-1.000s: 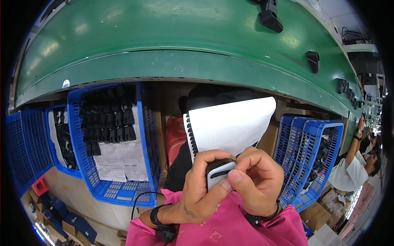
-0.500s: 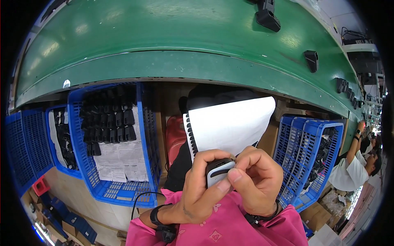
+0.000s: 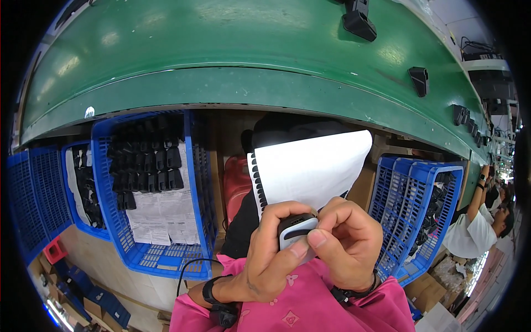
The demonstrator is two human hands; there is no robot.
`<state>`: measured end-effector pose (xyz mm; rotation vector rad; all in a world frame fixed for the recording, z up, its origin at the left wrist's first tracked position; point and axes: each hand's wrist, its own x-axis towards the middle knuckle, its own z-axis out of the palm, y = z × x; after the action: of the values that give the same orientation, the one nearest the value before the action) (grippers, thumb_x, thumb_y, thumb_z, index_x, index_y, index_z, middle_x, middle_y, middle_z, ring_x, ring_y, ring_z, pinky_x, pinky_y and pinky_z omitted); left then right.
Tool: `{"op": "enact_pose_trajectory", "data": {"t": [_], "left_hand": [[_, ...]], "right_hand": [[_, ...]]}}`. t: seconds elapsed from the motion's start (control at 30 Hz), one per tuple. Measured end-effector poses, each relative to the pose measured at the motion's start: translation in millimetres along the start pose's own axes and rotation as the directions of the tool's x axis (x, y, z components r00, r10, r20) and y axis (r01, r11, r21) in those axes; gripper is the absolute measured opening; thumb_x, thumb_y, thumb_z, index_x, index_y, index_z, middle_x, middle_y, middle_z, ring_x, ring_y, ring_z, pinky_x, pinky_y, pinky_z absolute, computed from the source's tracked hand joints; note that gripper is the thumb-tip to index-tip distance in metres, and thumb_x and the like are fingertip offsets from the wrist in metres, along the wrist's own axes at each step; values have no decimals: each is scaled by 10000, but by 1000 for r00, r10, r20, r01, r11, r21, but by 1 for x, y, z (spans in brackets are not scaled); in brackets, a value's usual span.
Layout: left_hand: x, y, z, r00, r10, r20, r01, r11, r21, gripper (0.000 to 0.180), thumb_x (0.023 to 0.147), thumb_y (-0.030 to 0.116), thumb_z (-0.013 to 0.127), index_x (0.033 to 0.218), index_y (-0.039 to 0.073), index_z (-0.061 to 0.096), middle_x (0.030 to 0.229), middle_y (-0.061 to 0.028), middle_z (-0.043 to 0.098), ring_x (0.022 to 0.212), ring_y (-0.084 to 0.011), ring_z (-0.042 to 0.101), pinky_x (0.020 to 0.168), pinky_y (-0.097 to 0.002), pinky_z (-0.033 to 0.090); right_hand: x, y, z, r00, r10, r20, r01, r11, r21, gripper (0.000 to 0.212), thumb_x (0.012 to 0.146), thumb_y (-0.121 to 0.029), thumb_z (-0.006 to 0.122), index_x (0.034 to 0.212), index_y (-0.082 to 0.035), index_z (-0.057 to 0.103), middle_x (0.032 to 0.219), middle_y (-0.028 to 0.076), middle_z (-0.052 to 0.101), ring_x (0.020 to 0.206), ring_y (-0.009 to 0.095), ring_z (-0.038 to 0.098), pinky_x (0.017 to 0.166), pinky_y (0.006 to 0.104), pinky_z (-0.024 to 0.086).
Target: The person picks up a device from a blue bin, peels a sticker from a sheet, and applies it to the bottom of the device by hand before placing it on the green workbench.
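Note:
My left hand (image 3: 271, 249) is closed round a small rounded housing (image 3: 303, 226), black on its top end and light grey on its face, with a dark curved slot. The left thumb presses on the grey face and the index finger curls over the far side. At the housing's right edge, my right hand (image 3: 357, 240) has thumb and index finger brought together against it; whatever lies between those fingertips is hidden. Under the hands, a white sheet (image 3: 312, 171) with a row of black tooth-like shapes along its left edge lies over my lap.
A green workbench (image 3: 221, 88) spans the far side, with black plastic parts (image 3: 359, 26) on it. Blue crates (image 3: 191, 188) of similar parts stand left, and another blue crate (image 3: 401, 193) right. A red stool (image 3: 237, 182) is below. A co-worker (image 3: 470, 235) sits far right.
My left thumb has shifted slightly on the grey face, and a bit more of the housing shows beside it. Both hands otherwise keep their places. The co-worker's hand at far right has moved a little.

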<state>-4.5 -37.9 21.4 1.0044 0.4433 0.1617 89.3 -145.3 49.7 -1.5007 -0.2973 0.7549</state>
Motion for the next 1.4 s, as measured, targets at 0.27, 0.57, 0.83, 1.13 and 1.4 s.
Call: {"op": "enact_pose_trajectory", "data": {"t": [0.27, 0.57, 0.83, 1.13, 1.4], "left_hand": [[1, 0, -1, 1000, 4, 1, -4, 1000, 26, 399, 854, 135, 508, 1203, -38, 421, 1018, -144, 593, 879, -154, 556, 770, -287, 456], [0, 0, -1, 1000, -4, -1, 4, 999, 52, 399, 848, 121, 495, 1204, -43, 419, 997, -146, 593, 860, -154, 555, 758, -288, 454], [-1, -3, 0, 999, -36, -13, 36, 999, -28, 476, 867, 281, 435, 1215, -43, 419, 1026, -142, 583, 888, -150, 537, 769, -279, 439], [-2, -6, 1, 999, -32, -34, 31, 999, -25, 460, 886, 275, 416, 1213, -49, 420, 1039, -144, 577, 911, -156, 536, 804, -290, 436], [-2, -8, 1, 996, -75, -40, 74, 996, -44, 501, 888, 335, 400, 1216, -44, 398, 1061, -147, 543, 935, -167, 529, 827, -292, 427]], "right_hand": [[0, 1, 2, 1000, -2, -11, 2, 1000, 3, 121, 833, -15, 676, 817, 31, 565, 759, 47, 561, 616, 38, 498, 532, 182, 381], [-1, 1, 4, 999, 12, -31, -13, 1000, -13, 116, 828, -12, 678, 821, 31, 571, 759, 44, 557, 615, 36, 489, 532, 181, 375], [-1, 1, 2, 1000, -7, -13, 7, 1000, -30, 114, 827, -14, 680, 821, 31, 575, 760, 47, 564, 611, 34, 497, 533, 177, 380], [-2, 1, 4, 999, 18, -43, -17, 999, 39, 116, 833, -14, 674, 831, 28, 566, 765, 47, 570, 617, 33, 503, 535, 176, 383], [-4, 11, 4, 968, -252, -22, 241, 946, -216, 136, 794, -8, 700, 838, 32, 578, 764, 71, 571, 588, 59, 496, 525, 186, 382]]}}
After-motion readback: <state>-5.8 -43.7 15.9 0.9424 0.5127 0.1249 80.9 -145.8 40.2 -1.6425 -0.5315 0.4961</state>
